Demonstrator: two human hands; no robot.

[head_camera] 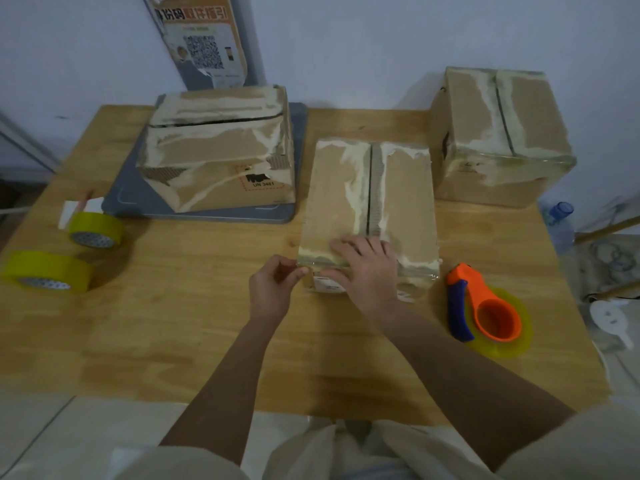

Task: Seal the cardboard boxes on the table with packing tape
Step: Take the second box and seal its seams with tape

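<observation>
Wooden surface (207, 323) under a white wall, and there's plenty scattered round the work: an orange tape dispenser (485, 306) with a blue handle lies near the right edge, just beside the middle box (367, 209), and a clear bottle (559, 223) with a blue cap stands off that same edge. At the left edge, two yellow tape rolls, the near roll (46, 271) and the far roll (95, 228), lie well apart from the boxes, with a slip of white paper (74, 207) behind them. Three cardboard boxes in all: the left box (218, 150) sits on a grey tray (131, 199) toward the far left corner, the right box (498, 136) stands at the far right corner, and the middle one is out in the centre, seam running away from the person. All three are scuffed, streaked pale where old tape has torn the brown skin off. Nothing blocks the middle box. The right hand (363, 265) lies flat over its near top edge, fingers spread and pressing; the left hand (273, 289) pinches at the box's near left corner, though what it pinches is too faint to make out.
</observation>
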